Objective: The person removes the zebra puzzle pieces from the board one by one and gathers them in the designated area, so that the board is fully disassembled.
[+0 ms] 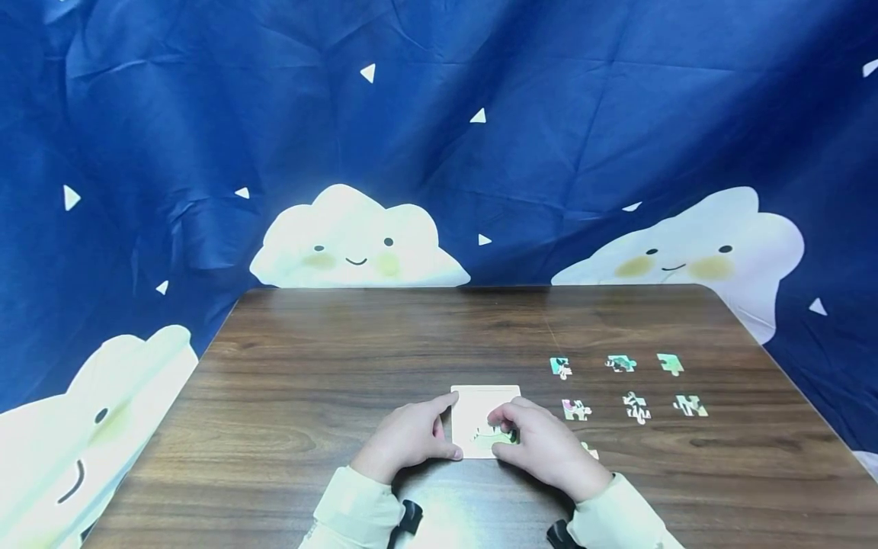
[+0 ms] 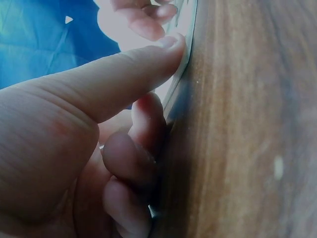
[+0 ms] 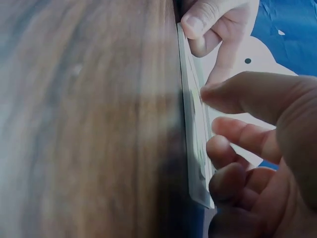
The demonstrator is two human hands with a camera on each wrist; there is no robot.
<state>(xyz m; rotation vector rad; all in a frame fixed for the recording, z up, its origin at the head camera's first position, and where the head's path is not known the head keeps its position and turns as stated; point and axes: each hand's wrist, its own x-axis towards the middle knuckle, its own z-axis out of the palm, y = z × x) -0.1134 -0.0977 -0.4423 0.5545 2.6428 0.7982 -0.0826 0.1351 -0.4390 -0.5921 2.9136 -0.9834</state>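
A small square white puzzle tray (image 1: 469, 408) lies on the table, with a green-and-white puzzle piece (image 1: 488, 438) flat in its lower part. My left hand (image 1: 411, 436) holds the tray's left side, thumb at the near corner and index finger near the far one. Over the tray's right part is my right hand (image 1: 538, 442), thumb and index finger apart, touching down around the laid pieces. The right wrist view shows the right thumb (image 3: 237, 96) on the tray's surface and the other fingers bent. Part of the tray's right side is hidden under this hand.
To the right, loose jigsaw pieces lie in rows on the brown wooden table (image 1: 309, 366), among them a green piece (image 1: 670, 364) and a black-and-white piece (image 1: 636, 408). Another piece (image 1: 590, 450) is partly behind my right hand. A blue cloud-patterned curtain (image 1: 425, 114) hangs behind.
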